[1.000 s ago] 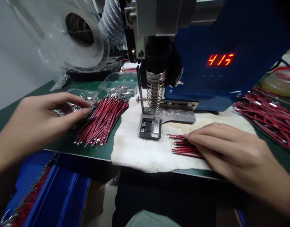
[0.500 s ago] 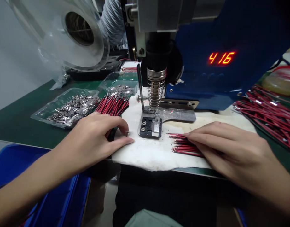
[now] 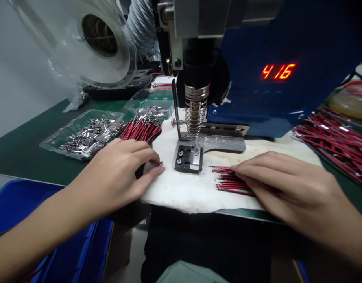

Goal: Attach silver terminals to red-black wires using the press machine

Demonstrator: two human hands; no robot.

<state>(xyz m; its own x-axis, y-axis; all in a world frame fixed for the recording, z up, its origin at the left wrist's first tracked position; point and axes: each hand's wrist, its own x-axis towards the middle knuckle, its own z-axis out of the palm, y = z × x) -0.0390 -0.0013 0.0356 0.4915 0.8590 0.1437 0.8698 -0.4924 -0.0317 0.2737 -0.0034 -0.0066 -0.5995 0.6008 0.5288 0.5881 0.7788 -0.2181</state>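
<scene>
My left hand [image 3: 122,169] is closed in a pinch at the left side of the white cloth [image 3: 178,192], its thumb and forefinger on a small metal connector [image 3: 161,164]. To the right, my right hand [image 3: 290,192] pinches a red and black wire [image 3: 220,168] at the top of a row of such wires [image 3: 232,184] lying on the cloth. The wires' stripped ends point left. Between the hands sits the black fixture [image 3: 187,158] of a blue machine [image 3: 257,102], below a spring-wrapped press head [image 3: 195,106].
A clear tray of metal connectors [image 3: 89,135] stands left, a smaller clear tray [image 3: 153,112] behind it. Wires with connectors [image 3: 142,129] lie beside them. More red and black wires [image 3: 337,145] are heaped at right. Blue bins [image 3: 69,251] are below the table edge.
The small connector has turned between my left thumb and forefinger, from nearly upright to tilted. My right hand and the wires have stayed in place.
</scene>
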